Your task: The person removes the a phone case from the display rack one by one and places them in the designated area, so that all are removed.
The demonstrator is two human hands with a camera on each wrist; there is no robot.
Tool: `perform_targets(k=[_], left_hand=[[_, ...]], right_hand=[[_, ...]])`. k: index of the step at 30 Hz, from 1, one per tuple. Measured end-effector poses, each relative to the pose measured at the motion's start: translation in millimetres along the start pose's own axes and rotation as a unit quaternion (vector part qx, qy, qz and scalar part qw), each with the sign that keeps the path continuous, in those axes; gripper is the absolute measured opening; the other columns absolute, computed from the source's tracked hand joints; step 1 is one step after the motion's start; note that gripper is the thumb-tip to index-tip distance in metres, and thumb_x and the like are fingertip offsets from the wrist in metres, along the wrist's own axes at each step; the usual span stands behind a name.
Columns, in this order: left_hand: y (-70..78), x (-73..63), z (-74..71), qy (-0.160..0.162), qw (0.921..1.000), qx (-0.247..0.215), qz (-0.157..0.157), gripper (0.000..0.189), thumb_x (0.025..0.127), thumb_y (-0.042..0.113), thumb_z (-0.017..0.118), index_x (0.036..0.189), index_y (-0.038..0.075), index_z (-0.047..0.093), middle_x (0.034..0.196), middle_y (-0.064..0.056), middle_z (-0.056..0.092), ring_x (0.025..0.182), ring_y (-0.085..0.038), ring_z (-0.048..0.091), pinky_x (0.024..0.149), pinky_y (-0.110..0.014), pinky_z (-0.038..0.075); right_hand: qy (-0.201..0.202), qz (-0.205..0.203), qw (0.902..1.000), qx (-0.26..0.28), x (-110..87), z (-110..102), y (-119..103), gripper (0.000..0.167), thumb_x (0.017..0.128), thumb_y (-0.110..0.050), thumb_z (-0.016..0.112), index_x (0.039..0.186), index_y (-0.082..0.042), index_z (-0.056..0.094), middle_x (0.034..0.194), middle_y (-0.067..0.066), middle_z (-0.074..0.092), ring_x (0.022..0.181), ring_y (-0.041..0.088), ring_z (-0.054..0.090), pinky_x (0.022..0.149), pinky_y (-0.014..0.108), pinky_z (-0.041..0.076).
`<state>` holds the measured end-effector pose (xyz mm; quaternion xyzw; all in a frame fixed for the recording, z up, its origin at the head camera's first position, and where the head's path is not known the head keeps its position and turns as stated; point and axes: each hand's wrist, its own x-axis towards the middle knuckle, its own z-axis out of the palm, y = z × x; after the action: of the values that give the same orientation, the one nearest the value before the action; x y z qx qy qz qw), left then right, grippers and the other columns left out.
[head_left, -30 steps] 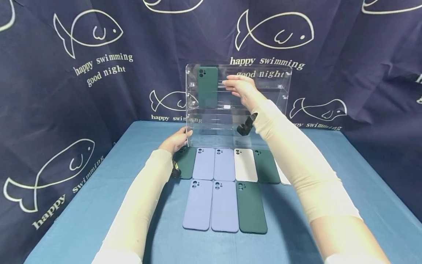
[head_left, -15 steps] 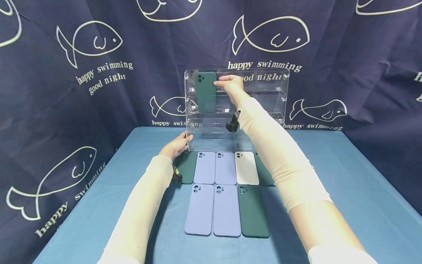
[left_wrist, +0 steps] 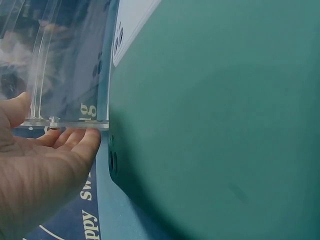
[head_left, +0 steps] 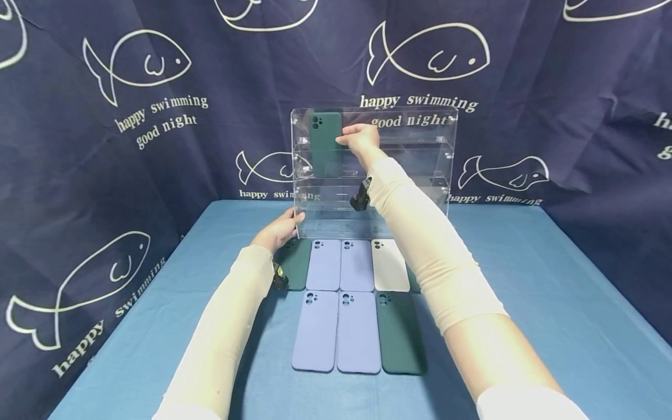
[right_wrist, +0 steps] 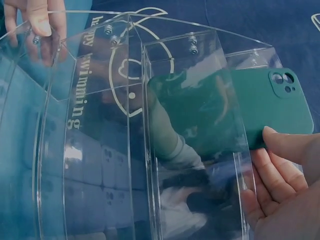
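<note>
A clear acrylic display rack (head_left: 409, 166) with several tiers stands upright at the back of the table. In its top tier, at the left end, a green phone case (head_left: 325, 146) leans with its camera cutout uppermost. My right hand (head_left: 362, 143) pinches the right edge of this case, thumb in front; in the right wrist view the case's lower part (right_wrist: 195, 115) sits behind the clear front panel. Low on the rack's left side, my left hand (head_left: 278, 230) grips the side panel (left_wrist: 75, 124) between thumb and fingers.
Phone cases lie in two rows before the rack: purple ones (head_left: 324, 265), a white one (head_left: 389, 265), and green ones (head_left: 401, 332). My left wrist is over the leftmost green case (head_left: 296, 265). My right sleeve hides part of the back row. A fish-print curtain (head_left: 262, 58) hangs behind.
My right hand has moved left from beside the green phone case to its right edge and now pinches it. The left hand keeps its grip on the rack's side.
</note>
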<state>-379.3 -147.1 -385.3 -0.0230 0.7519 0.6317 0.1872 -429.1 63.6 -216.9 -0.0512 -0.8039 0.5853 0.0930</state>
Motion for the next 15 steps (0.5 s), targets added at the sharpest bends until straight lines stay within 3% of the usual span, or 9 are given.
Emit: perform_targets(k=[5, 9, 15], left_hand=[[1.7, -3.0, 0.4, 0.004, 0.9999, 0.008, -0.007, 0.062, 0.107, 0.027, 0.035, 0.157, 0.017, 0.001, 0.164, -0.008, 0.001, 0.151, -0.023, 0.003, 0.127, -0.039, 0.011], [1.0, -2.9, 1.7, 0.006, 1.0000, 0.003, -0.004, 0.062, 0.107, 0.027, 0.035, 0.158, 0.017, 0.002, 0.164, -0.008, 0.000, 0.151, -0.023, 0.003, 0.126, -0.038, 0.012], [3.4, -3.2, 3.4, 0.015, 0.9998, 0.009, -0.011, 0.062, 0.106, 0.029, 0.035, 0.158, 0.018, 0.003, 0.164, -0.007, 0.002, 0.151, -0.023, 0.005, 0.126, -0.037, 0.012]], right_hand=[[-0.020, 0.013, 0.9997, -0.001, 0.4, -1.5, -2.4, 0.035, 0.079, -0.006, 0.078, 0.114, -0.009, 0.072, 0.122, 0.003, 0.068, 0.105, 0.011, 0.058, 0.096, 0.019, 0.049], [-0.022, -0.002, 0.9997, -0.007, 2.4, -0.5, 0.8, 0.033, 0.081, -0.007, 0.077, 0.114, -0.008, 0.072, 0.123, 0.005, 0.067, 0.098, 0.012, 0.059, 0.091, 0.021, 0.052], [-0.014, -0.024, 0.9994, -0.022, 2.8, 1.1, 4.4, 0.024, 0.084, -0.009, 0.075, 0.106, -0.004, 0.070, 0.102, 0.004, 0.070, 0.084, 0.008, 0.056, 0.077, 0.018, 0.049]])
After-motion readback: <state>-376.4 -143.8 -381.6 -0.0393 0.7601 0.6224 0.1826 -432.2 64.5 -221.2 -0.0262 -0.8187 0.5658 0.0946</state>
